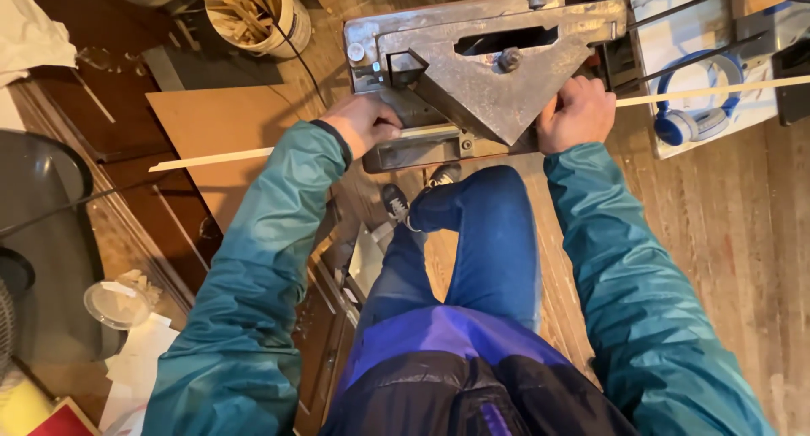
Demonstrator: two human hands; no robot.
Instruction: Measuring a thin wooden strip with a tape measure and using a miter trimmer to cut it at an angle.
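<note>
We press a thin wooden strip (219,157) against the metal cutter (481,73): left hand (364,122) and right hand (577,111) both clamped on it; next, steady alignment.

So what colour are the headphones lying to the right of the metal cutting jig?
Blue headphones, resting on a white surface; the head view shows them.

Seen from above: left hand (364,122) and right hand (577,111), both in teal jacket sleeves, gripping a long pale wooden strip (215,158) laid across the near edge of a grey triangular metal cutting jig (481,73). Strip running out past both sides of the jig. Blue headphones (693,115) on a white board at right, just behind the strip. Round bucket of wood offcuts (253,12) at upper left. Clear plastic cup (116,304) on the dark floor, lower left.
</note>
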